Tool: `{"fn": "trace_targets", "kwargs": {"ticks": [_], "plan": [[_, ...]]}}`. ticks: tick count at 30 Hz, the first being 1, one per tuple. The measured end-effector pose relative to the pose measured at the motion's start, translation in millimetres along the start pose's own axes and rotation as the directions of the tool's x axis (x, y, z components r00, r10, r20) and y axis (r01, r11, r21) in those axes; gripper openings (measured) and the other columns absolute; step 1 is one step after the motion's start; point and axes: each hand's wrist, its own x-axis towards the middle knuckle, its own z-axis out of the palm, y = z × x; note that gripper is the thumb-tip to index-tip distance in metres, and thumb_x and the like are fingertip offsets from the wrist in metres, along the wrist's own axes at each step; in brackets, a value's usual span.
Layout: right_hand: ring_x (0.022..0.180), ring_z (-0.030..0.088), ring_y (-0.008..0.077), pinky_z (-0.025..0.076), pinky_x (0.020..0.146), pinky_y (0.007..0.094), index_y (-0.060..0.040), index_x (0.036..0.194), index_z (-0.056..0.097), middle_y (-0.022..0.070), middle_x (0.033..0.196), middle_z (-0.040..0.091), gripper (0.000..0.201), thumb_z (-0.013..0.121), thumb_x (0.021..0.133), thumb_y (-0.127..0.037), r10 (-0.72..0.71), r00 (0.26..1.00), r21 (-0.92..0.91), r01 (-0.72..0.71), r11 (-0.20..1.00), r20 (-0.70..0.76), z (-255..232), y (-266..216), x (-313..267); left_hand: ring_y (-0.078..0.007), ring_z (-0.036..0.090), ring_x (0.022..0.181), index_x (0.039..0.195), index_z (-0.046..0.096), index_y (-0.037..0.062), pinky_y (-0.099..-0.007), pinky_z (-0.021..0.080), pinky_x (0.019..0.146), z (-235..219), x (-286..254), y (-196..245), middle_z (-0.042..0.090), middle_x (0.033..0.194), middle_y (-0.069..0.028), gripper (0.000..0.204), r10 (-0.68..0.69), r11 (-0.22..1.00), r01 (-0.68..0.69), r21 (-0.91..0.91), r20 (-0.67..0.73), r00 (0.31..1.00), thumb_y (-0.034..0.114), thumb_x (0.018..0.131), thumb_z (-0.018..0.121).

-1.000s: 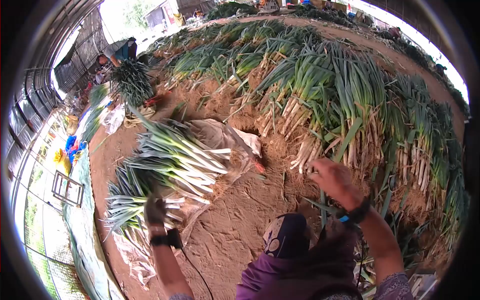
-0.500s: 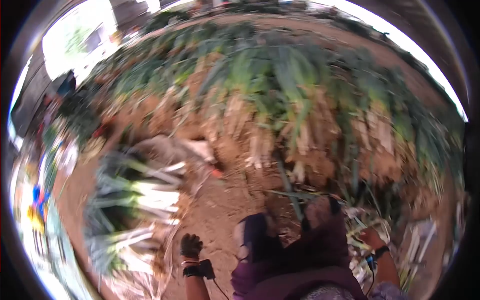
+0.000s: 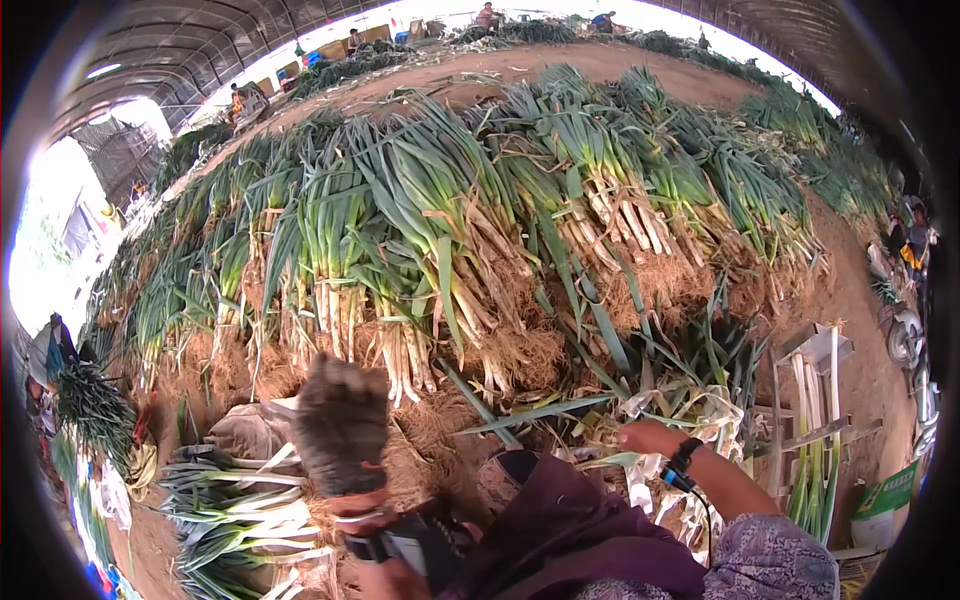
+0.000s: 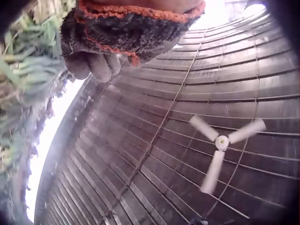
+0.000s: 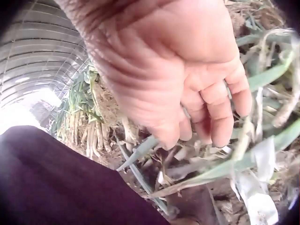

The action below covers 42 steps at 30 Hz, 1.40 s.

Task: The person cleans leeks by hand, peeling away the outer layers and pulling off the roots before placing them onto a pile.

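My left hand [image 3: 343, 430], in a dark knitted glove with an orange cuff, is raised in front of the leek piles. Its fingers [image 4: 101, 68] curl loosely with nothing in them in the left wrist view. Cleaned leeks [image 3: 250, 520] with white stems lie on the ground to its left. My bare right hand [image 3: 650, 437] hangs above loose leek leaves and peelings [image 3: 690, 405], and its relaxed fingers [image 5: 220, 112] hold nothing in the right wrist view. Uncleaned leeks [image 3: 430, 190] with brown roots stand in a long heap ahead.
A metal rack [image 3: 815, 435] with several long leeks is at the right, beside a green and white container [image 3: 885, 500]. A cloth sack [image 3: 250, 432] lies near the cleaned leeks. Overhead hangs a ceiling fan [image 4: 221, 142]. Several people are far back.
The head view has swung right. My left hand has left the cleaned leeks and come up. My right hand has moved from beside the root ends down to the loose leaves.
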Motion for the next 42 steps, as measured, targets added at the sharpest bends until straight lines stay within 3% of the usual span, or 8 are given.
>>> {"fn": "trace_targets", "kwargs": {"ticks": [1, 9, 21, 25, 28, 32, 35, 42], "plan": [[0.074, 0.058, 0.0375, 0.044, 0.065, 0.0468, -0.0081, 0.081, 0.058, 0.0163, 0.077, 0.061, 0.022, 0.052, 0.080, -0.029, -0.042, 0.999, 0.007, 0.042, 0.999, -0.027, -7, -7, 21, -0.0174, 0.057, 0.077, 0.111, 0.056, 0.0061, -0.0385, 0.047, 0.078, -3, 7, -20, 0.061, 0.085, -0.0028, 0.030, -0.050, 0.997, 0.056, -0.056, 0.111, 0.993, 0.021, 0.086, 0.054], [0.086, 0.059, 0.0353, 0.047, 0.072, 0.0431, -0.0062, 0.107, 0.053, 0.0169, 0.096, 0.061, 0.035, 0.056, 0.080, -0.029, -0.187, 0.970, 0.176, 0.214, 0.961, -0.158, -89, -118, 181, -0.0193, 0.058, 0.067, 0.090, 0.057, 0.0055, -0.0388, 0.048, 0.068, -11, 21, -92, 0.062, 0.074, -0.0041, 0.013, -0.256, 0.967, 0.214, -0.141, -0.472, 0.844, 0.018, 0.084, 0.057], [0.120, 0.036, 0.0342, 0.023, 0.102, 0.0508, -0.0045, 0.133, 0.032, 0.0308, 0.127, 0.037, 0.059, 0.045, 0.087, -0.040, 0.180, 0.919, 0.333, -0.058, 0.941, -0.350, -27, -172, 360, -0.0218, 0.056, 0.076, 0.105, 0.055, 0.0063, -0.0441, 0.049, 0.076, -31, 47, -63, 0.059, 0.084, -0.0060, 0.022, -0.213, 0.977, 0.200, -0.078, -0.266, 0.940, 0.014, 0.085, 0.056], [0.109, 0.046, 0.0345, 0.031, 0.096, 0.0470, -0.0002, 0.114, 0.044, 0.0256, 0.108, 0.050, 0.052, 0.055, 0.076, -0.033, 0.347, 0.938, 0.253, -0.331, 0.909, -0.021, -106, -217, 325, -0.0221, 0.056, 0.075, 0.107, 0.053, 0.0058, -0.0448, 0.049, 0.075, -36, 52, -53, 0.059, 0.084, -0.0067, 0.023, -0.211, 0.977, 0.187, -0.104, -0.299, 0.931, 0.014, 0.085, 0.055], [0.101, 0.050, 0.0375, 0.042, 0.084, 0.0409, 0.0070, 0.110, 0.043, 0.0267, 0.108, 0.050, 0.060, 0.063, 0.070, -0.032, 0.015, 0.991, 0.648, 0.078, 0.757, -0.136, -116, -201, 317, -0.0220, 0.056, 0.073, 0.107, 0.052, 0.0059, -0.0451, 0.048, 0.075, -35, 54, -51, 0.059, 0.082, -0.0064, 0.024, -0.179, 0.984, 0.167, -0.065, -0.312, 0.933, 0.013, 0.085, 0.055], [0.101, 0.050, 0.0321, 0.041, 0.086, 0.0431, 0.0074, 0.116, 0.040, 0.0237, 0.115, 0.047, 0.070, 0.064, 0.074, -0.044, -0.018, 0.989, 0.853, 0.134, 0.504, -0.145, -146, -203, 316, -0.0218, 0.056, 0.071, 0.107, 0.053, 0.0059, -0.0446, 0.048, 0.075, -32, 55, -56, 0.060, 0.080, -0.0063, 0.024, -0.193, 0.981, 0.180, -0.072, -0.323, 0.927, 0.012, 0.084, 0.056], [0.090, 0.049, 0.0176, 0.041, 0.082, 0.0359, 0.0009, 0.117, 0.045, 0.0102, 0.102, 0.050, 0.064, 0.057, 0.080, -0.051, -0.040, 0.963, 0.713, 0.224, 0.664, -0.266, -161, -196, 286, -0.0217, 0.056, 0.070, 0.105, 0.053, 0.0055, -0.0441, 0.048, 0.075, -29, 53, -63, 0.059, 0.080, -0.0061, 0.023, -0.200, 0.980, 0.190, -0.064, -0.309, 0.930, 0.012, 0.083, 0.057], [0.058, 0.047, 0.0058, 0.038, 0.052, 0.0213, -0.0053, 0.096, 0.051, -0.0019, 0.068, 0.049, 0.028, 0.064, 0.079, -0.024, -0.216, 0.976, 0.968, 0.020, 0.248, 0.036, -206, -176, 71, -0.0210, 0.054, 0.073, 0.102, 0.054, 0.0054, -0.0409, 0.049, 0.074, -15, 43, -89, 0.058, 0.080, -0.0051, 0.021, -0.208, 0.976, 0.216, 0.003, -0.256, 0.944, 0.010, 0.082, 0.056]]}}
